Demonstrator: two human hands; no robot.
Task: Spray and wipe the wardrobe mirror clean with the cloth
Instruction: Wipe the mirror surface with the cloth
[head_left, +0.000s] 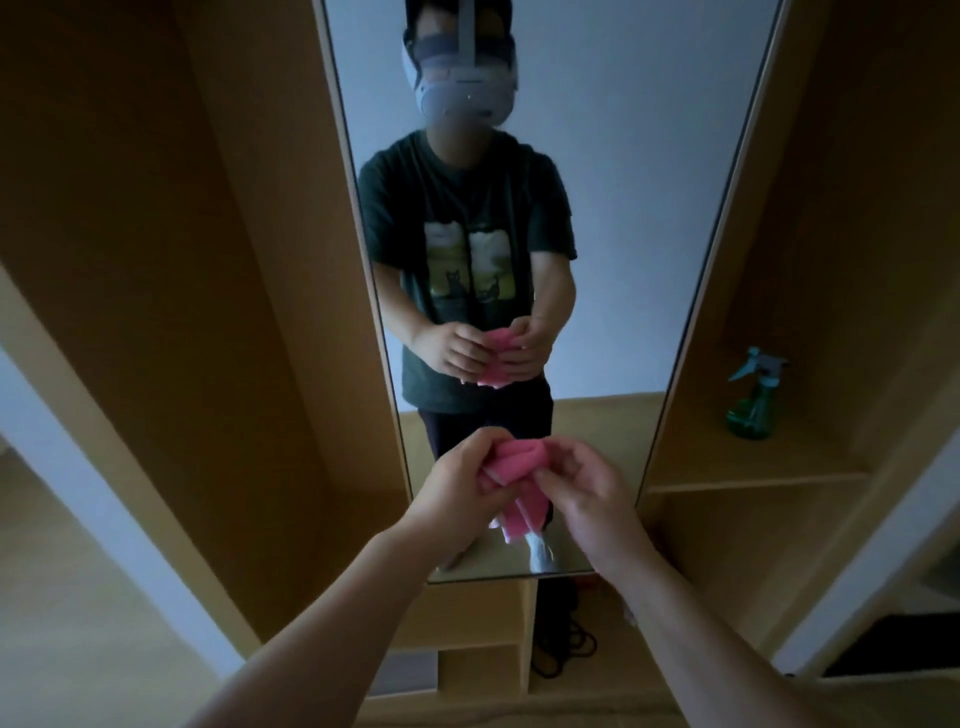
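With the fingers (480, 444) of the left hand (457, 483) curled round the pink cloth (519, 457) and the fingers (558, 479) of the right hand (592, 493) pinching a fold of it, holds the cloth bunched in the lower middle of the frame. Keeps it just in front of the wardrobe mirror (623, 208), apparently not touching the glass. Lets a loose tail hang below the hands, long axis roughly vertical. Faces the mirror straight ahead of both hands, tall and narrow, running up to the top of the frame. Probably needs to arrange the cloth into a pad first, then to press it forward on the glass. Leaves the spray bottle (753, 400) on a shelf (779, 457) at the right of the frame, well apart from the cloth, nearer to the right hand. Meets wooden side panels (208, 260) close on both long edges of the glass, so has little room sideways and more room up and down. Cannot tell whether the glass is already wet.
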